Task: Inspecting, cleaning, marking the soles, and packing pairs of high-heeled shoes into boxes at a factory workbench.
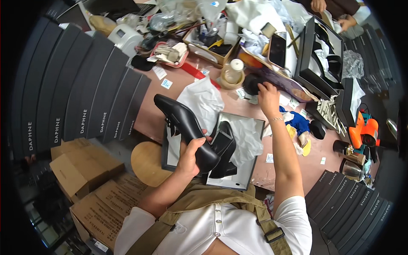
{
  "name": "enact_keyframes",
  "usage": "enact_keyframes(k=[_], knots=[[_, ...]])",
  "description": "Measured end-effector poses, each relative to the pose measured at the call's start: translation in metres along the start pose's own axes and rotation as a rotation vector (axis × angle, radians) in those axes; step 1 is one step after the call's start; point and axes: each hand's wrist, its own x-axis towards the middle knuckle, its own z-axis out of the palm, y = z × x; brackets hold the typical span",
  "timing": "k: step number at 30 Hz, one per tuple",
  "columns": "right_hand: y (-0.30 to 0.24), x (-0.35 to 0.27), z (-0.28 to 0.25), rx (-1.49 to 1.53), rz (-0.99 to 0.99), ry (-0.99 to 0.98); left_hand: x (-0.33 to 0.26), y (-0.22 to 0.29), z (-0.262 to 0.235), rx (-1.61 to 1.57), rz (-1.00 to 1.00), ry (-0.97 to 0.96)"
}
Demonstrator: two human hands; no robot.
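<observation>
A black leather shoe (182, 121) with a buckled strap is held in my left hand (190, 158), thumb on top and fingers wrapped beneath, its toe end pointing toward me. Under it, the matching shoe (228, 146) lies in an open grey shoebox (227, 183) along with white tissue paper (248, 148). My right hand (268, 100) reaches across the table, its fingers bent down on a small black round thing (252, 84); its exact kind is unclear. Close by stands a white-capped bottle (233, 71) in a tan ring-shaped holder.
Stacked dark shoeboxes rise at the left (72, 85) and lower right (350, 208). Cardboard cartons (87, 165) sit beside a round wooden stool (148, 163). An open box of black shoes (318, 59), a phone (277, 50) and an orange heat-gun-like tool (364, 129) crowd the right. Another person's hand (347, 22) shows at top right.
</observation>
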Motion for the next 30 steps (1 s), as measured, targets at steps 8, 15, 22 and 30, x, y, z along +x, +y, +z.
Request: enact_keyframes(k=[8,15,22,30], knots=[[-0.152,-0.103,-0.167,0.585,-0.135,0.010,-0.019,0.008,-0.018,0.202,0.223,-0.054],[-0.219,-0.185,-0.157,0.489,-0.286,-0.086,-0.050,-0.004,-0.030,0.075,0.024,-0.052],[-0.224,-0.194,-0.188,0.456,-0.117,0.110,-0.055,0.014,-0.035,0.172,0.194,-0.088],[-0.256,-0.176,-0.144,0.441,-0.167,0.123,-0.063,0.000,-0.062,0.101,0.027,-0.068]])
